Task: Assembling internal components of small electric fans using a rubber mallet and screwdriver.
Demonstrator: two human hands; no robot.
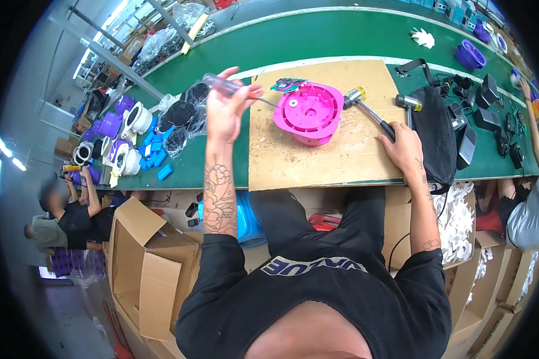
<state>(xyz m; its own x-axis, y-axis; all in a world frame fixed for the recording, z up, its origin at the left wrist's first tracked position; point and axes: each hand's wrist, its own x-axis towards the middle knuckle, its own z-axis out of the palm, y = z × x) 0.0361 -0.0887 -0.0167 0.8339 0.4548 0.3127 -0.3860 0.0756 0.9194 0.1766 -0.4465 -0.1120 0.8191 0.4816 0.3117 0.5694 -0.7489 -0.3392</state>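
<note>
On a cardboard sheet (269, 161) in front of me stands a round bright pink plastic housing (310, 113), its ribbed inside facing up. A small green circuit board (289, 85) rests against its far rim. My left hand (226, 107), left of the housing, grips a screwdriver (221, 84) by its clear handle. The thin shaft reaches toward the housing's left edge; whether the tip touches cannot be made out. My right hand (403, 149) is closed round the dark handle end of a hammer (371, 112). That hammer's yellowish head lies beside the housing's right rim.
A second hammer (408, 103) lies at the right, next to a black mesh bag (434, 134) and black power adapters (468, 146). White and purple housings (139, 118) and blue parts (156, 149) crowd the left. Open cartons (156, 281) stand below the green bench. Other people work at both sides.
</note>
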